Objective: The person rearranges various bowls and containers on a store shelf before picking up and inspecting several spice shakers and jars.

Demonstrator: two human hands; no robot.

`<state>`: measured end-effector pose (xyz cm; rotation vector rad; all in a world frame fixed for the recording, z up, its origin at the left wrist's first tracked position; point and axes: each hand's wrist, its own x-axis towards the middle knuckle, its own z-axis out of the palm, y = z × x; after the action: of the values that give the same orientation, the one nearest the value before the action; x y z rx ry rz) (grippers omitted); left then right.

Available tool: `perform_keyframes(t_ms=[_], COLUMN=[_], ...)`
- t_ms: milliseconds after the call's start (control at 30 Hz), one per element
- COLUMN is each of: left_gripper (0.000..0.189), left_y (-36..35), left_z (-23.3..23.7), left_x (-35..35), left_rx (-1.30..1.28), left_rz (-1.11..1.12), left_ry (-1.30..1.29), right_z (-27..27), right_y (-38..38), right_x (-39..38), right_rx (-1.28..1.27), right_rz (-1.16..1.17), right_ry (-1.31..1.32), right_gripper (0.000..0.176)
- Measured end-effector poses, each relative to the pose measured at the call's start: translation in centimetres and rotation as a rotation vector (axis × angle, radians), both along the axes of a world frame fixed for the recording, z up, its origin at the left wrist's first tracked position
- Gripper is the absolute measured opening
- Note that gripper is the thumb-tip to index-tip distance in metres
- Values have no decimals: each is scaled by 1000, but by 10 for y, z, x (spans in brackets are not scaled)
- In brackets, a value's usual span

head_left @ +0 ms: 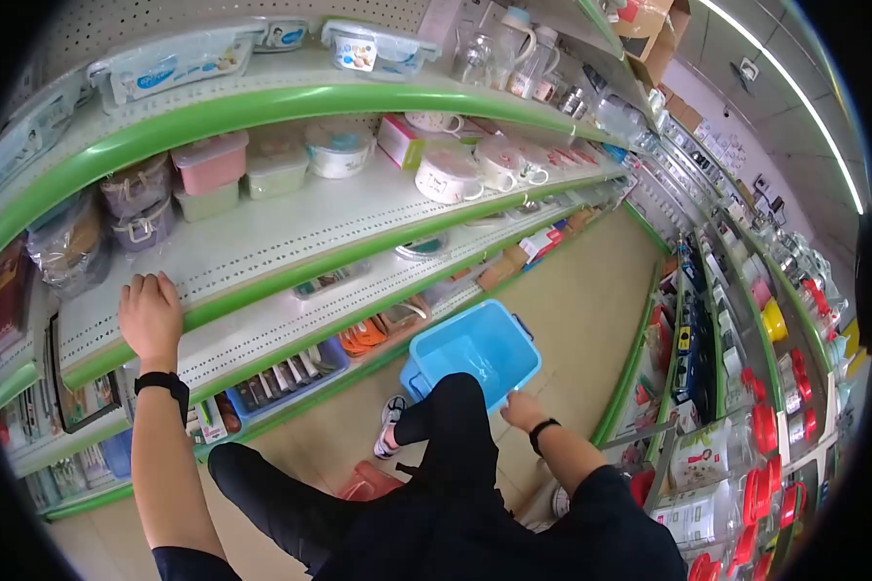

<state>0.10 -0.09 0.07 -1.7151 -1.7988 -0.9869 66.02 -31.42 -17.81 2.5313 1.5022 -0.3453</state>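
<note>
Two hands (150, 315) (521, 409) at shelf (262, 242), blue bin (480, 353)

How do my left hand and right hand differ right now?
The left hand is raised, resting on the white shelf edge; the right hand is low, at the rim of the blue tub. Both wear black wristbands.

A big blue tub (475, 353) is sitting upright near the left edge of the tan floor (591, 290). It is open on top and looking empty inside. Just beside it and higher up, a white shelf (262, 242) with tiny holes and a green front edge is running long and flat.
</note>
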Motion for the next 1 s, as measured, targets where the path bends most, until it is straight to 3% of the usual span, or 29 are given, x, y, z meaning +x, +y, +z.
perform_keyframes(t_ms=[167,267,367,400,500,533,600,667,767,867,967,1000], left_gripper=[30,30,31,31,32,32,33,34,34,34,34,34], left_y=[3,4,4,3,5,5,7,6,9,10,7,6], left_z=[-2,-4,-5,-4,-5,-6,-10,-8,-11,-9,-8,-7], left_x=[-2,-2,-4,-2,-2,-3,-4,-2,-4,-1,-3,-2], left_rx=[-4,-14,-4,0,9,10,13,-17,-26,-47,-33,-24], left_rz=[5,5,17,28,30,30,48,99,108,105,92,86], left_ry=[30,42,54,60,81,88,95,98,101,95,79,72], right_z=[-98,-123,-196,-173,-169,-230,-241,-231,-185,-230,-195,-202], right_y=[-138,-186,-232,-226,-229,-259,-258,-249,-230,-259,-253,-263], right_x=[21,4,24,11,1,26,35,27,-3,12,1,-4], right_rx=[-639,-703,-717,-740,-705,-520,-510,-454,-318,-318,-411,-292], right_rz=[18,-5,249,402,478,208,296,306,-130,40,390,-30], right_ry=[235,234,218,210,219,318,322,334,495,444,352,464], right_gripper=[56,51,49,48,45,45,45,44,43,42,41,36])
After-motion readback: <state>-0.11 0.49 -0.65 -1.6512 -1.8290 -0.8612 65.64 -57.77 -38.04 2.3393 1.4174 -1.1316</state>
